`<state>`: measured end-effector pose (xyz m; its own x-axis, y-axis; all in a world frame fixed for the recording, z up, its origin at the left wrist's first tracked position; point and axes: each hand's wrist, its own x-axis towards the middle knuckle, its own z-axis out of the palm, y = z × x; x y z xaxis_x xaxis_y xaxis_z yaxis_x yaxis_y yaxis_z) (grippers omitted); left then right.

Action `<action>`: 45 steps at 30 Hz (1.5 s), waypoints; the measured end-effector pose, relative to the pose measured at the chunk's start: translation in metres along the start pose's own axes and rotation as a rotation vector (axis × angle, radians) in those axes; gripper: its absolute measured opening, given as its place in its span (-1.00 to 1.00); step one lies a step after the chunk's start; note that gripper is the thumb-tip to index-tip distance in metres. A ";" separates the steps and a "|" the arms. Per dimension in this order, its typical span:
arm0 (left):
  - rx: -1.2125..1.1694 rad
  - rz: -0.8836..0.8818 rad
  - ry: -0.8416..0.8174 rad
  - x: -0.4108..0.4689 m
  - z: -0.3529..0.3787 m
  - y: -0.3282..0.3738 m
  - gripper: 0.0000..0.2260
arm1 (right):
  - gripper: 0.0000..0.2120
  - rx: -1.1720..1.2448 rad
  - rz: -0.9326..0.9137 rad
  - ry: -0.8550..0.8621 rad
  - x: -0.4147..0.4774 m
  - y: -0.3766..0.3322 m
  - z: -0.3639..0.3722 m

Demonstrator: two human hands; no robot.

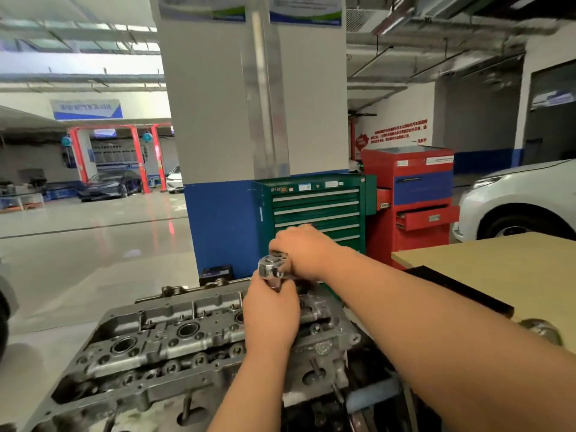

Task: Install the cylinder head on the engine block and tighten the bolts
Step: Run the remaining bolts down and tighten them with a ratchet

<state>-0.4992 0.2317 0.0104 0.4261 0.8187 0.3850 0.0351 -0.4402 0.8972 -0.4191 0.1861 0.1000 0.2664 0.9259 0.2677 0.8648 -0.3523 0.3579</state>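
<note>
Cyl head (174, 341) sits lower centre of frame, my L hand (271, 316) grip wrapped just under the ratchet (273, 269) head, R hand (304, 247) clenched on its handle, so I'd keep it square & pull smooth, no jerks.

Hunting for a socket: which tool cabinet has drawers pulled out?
The red cabinet, right of the green cabinet; its drawers stick out, the green one's sit flush.

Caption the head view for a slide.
Left hand grips the ratchet wrench below its head while right hand holds the handle above the cylinder head.
</note>
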 end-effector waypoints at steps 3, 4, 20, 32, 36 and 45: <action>-0.014 -0.001 0.077 0.001 -0.001 -0.002 -0.98 | -0.91 -0.019 -0.140 -0.016 0.018 -0.008 -0.006; 0.002 0.002 0.086 -0.001 -0.001 0.000 -0.97 | -0.93 -0.074 -0.092 -0.025 0.011 -0.007 -0.012; 0.017 -0.021 0.033 0.000 0.000 -0.001 -0.85 | -0.76 0.217 0.156 -0.019 -0.011 0.013 0.002; -0.087 0.129 0.246 -0.010 -0.001 0.005 -0.57 | -0.71 -0.008 0.302 -0.084 -0.100 -0.038 -0.029; 0.275 0.340 0.069 0.003 -0.005 0.019 -0.64 | -0.83 0.061 0.375 -0.066 -0.076 -0.018 -0.021; 0.273 0.077 -0.018 0.020 -0.029 0.046 -0.57 | -0.81 0.128 0.153 -0.072 0.010 0.014 0.002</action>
<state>-0.5155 0.2384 0.0660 0.4527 0.7733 0.4439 0.2434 -0.5861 0.7728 -0.4038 0.1911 0.1060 0.4248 0.8718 0.2441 0.8577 -0.4738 0.1996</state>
